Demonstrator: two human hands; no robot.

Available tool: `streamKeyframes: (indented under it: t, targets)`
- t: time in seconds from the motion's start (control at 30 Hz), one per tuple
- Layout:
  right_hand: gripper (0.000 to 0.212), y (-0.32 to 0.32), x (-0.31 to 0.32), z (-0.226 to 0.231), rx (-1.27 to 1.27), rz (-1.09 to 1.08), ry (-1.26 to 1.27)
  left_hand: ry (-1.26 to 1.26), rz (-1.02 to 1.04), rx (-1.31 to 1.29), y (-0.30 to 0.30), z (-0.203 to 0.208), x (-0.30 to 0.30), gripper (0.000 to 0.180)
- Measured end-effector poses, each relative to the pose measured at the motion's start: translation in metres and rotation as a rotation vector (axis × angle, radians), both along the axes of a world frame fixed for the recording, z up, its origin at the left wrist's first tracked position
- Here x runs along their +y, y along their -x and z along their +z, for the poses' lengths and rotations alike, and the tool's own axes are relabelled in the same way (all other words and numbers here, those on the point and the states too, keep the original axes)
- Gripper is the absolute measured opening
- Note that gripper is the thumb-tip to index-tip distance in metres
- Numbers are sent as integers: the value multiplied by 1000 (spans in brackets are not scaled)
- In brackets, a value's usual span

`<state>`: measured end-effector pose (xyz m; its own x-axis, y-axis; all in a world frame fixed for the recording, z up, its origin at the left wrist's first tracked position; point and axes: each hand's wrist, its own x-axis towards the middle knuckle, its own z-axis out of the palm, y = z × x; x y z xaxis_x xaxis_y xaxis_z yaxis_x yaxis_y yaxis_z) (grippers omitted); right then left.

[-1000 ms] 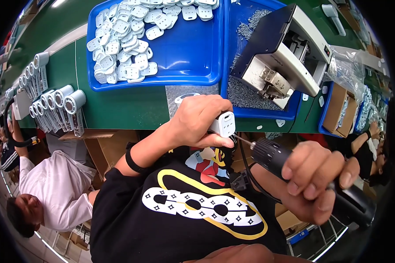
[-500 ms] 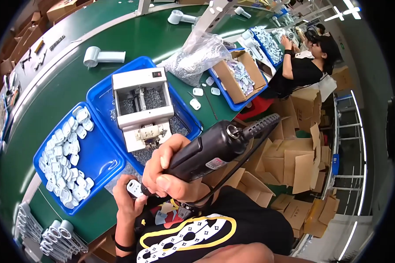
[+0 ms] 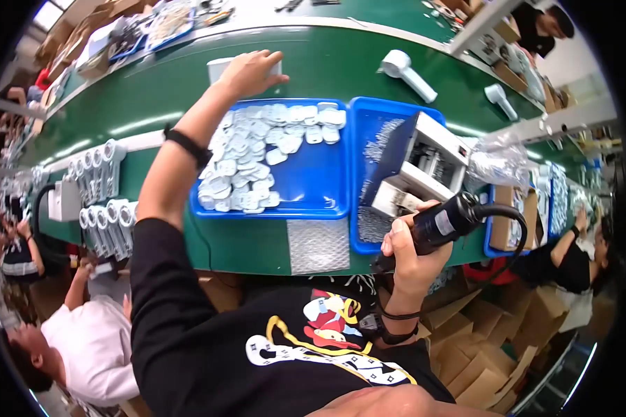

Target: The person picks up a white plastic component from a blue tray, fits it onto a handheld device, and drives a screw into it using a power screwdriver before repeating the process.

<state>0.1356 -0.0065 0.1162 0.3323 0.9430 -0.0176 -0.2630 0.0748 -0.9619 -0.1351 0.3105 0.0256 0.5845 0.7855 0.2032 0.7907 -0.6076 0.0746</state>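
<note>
My left hand (image 3: 252, 73) reaches beyond the near blue tray, its fingers stretched out and apart over a pale flat-sided object (image 3: 220, 68). The hand covers most of that object; whether it touches cannot be made out. Many small light-blue plastic parts (image 3: 240, 149) lie heaped in the blue tray (image 3: 313, 184). My right hand (image 3: 417, 254) is closed around a black electric screwdriver (image 3: 435, 226) with a thick cable, and its tip points down to the left. Just behind it stands a white screw feeder (image 3: 435, 149), tilted in a second blue tray (image 3: 362, 240) with loose screws.
A sheet of bubble wrap (image 3: 318, 247) lies at the front edge. White handled parts (image 3: 414, 80) rest behind the feeder and in rows (image 3: 104, 229) at left. A clear bag (image 3: 497, 163) and carton (image 3: 513, 212) stand right. Co-workers sit on both sides; one wears a white shirt (image 3: 87, 347).
The view has swung left. My left hand has let go of the light-blue part and stretched out past the tray. My right hand has drawn the screwdriver away, still holding it.
</note>
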Motion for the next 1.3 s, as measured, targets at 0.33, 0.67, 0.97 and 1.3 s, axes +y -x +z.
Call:
streamKeyframes:
  t: [0.33,0.67,0.97,1.3]
  targets:
    - [54,102,129,-65,-1217,358,146,-306,639,-404,80,67,-267,63]
    - [52,100,149,-78,-1189,397,89,-241,858,-383,147,-32,-441,58]
    - [68,23,-1,-8,-9,642,297,263,114,-1448,-26,9,-369,81]
    - [65,-21,-26,-52,-536,487,119,565,-365,-1146,-106,-18,-306,59]
